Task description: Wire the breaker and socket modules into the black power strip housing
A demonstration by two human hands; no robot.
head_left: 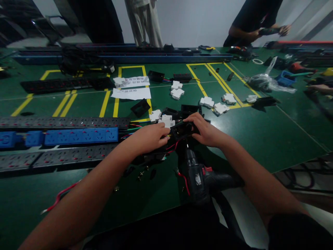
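Observation:
A black rectangular plastic housing (182, 131) with an open middle is between my hands. My right hand (204, 131) grips its right end, thumb in front and fingers over the far edge. My left hand (153, 138) is closed at the housing's left end, beside red wires (173, 147); what lies between its fingertips is partly hidden. White breaker-like modules (166, 121) sit just beyond my fingers, near more black housings (191, 109). A black cordless drill (199, 178) lies close in front, its bit pointing at the housing.
Black socket strips (75, 156) and a blue socket strip (80, 136) extend leftward. Screws (141, 174) and a red cable (61, 194) lie near me. Farther off are paper labels (131, 93), white modules (221, 108) and long dark rails (125, 57). Other people stand beyond the green table (260, 139).

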